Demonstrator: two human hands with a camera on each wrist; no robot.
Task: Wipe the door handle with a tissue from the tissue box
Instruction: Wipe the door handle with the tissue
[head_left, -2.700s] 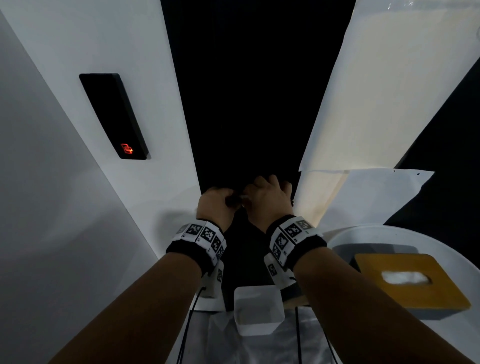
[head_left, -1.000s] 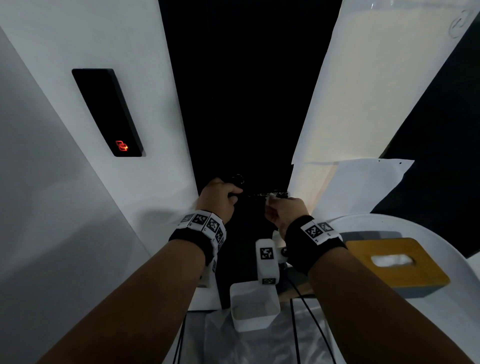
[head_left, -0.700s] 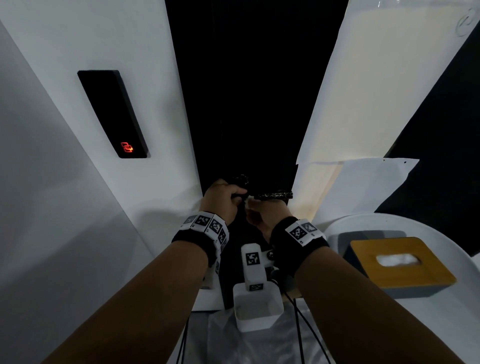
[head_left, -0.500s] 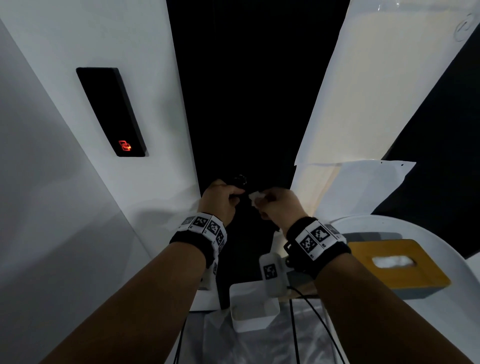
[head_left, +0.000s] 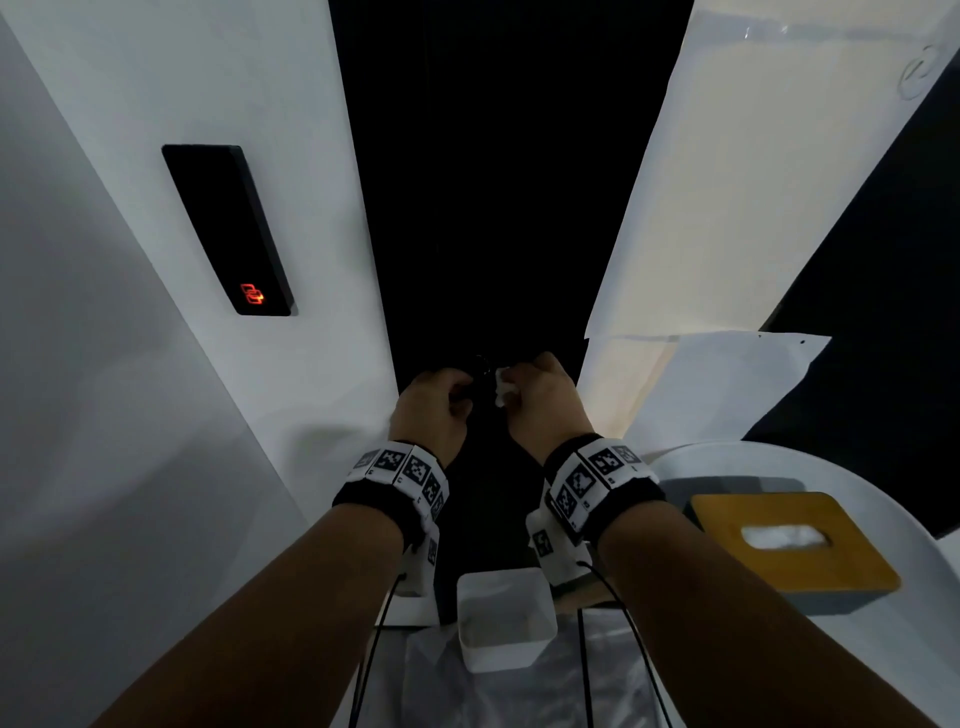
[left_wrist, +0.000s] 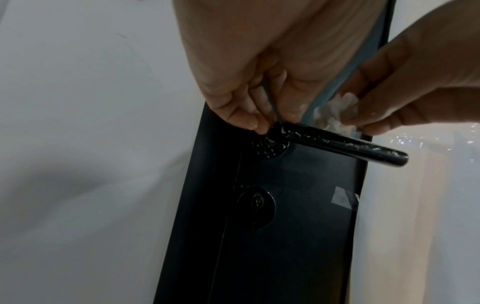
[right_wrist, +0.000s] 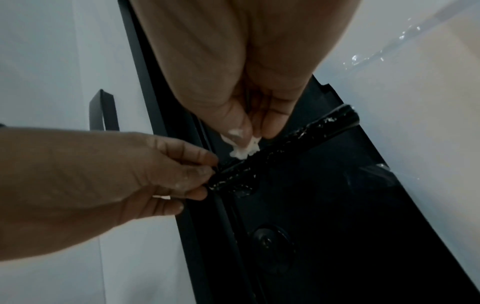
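Observation:
A black lever door handle (left_wrist: 335, 144) (right_wrist: 280, 152) juts from the black door (head_left: 498, 182), flecked with white bits. My left hand (head_left: 431, 410) (left_wrist: 249, 115) (right_wrist: 166, 176) pinches the handle at its pivot end by the round rose (left_wrist: 270, 146). My right hand (head_left: 540, 400) (right_wrist: 249, 127) (left_wrist: 389, 115) pinches a small crumpled white tissue (head_left: 502, 387) (left_wrist: 335, 115) (right_wrist: 242, 149) and holds it against the top of the handle near the left hand. The tissue box (head_left: 789, 545), with a wooden lid and a white tissue in its slot, sits at the lower right.
A black card reader (head_left: 228, 228) with a red light hangs on the white wall at left. A round keyhole (left_wrist: 255, 203) sits below the handle. The tissue box rests on a round white table (head_left: 883, 478). A white square bin (head_left: 504, 618) stands on the floor below my wrists.
My right hand has slid the tissue back and forth along the handle and now sits near the pivot end again. My left hand has kept its grip on the handle's base.

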